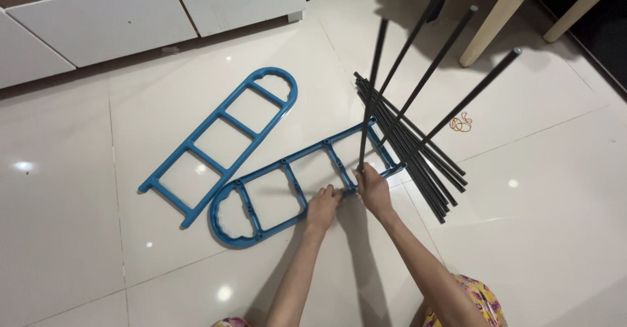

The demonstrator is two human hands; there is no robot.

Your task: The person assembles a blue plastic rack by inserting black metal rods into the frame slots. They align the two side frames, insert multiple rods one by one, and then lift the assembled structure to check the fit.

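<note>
Four black rods (431,72) standing up in near blue frame (287,190), flat on floor (555,222). Right hand (374,190) fingers closed round base of the nearest rod (369,105), seating it in a socket. Left hand (323,206) pressing frame down, fingers curled on its rail, gripping nothing else. Loose rod bundle (418,164) beside frame, second blue frame (222,138) untouched. Roughly early-stage.

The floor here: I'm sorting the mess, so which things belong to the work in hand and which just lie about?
In hand:
near blue frame, left hand on it
upright black rods standing in it, right hand at one
loose black rods
second blue frame

Lying about:
rubber bands
white cabinet
wooden legs
</note>
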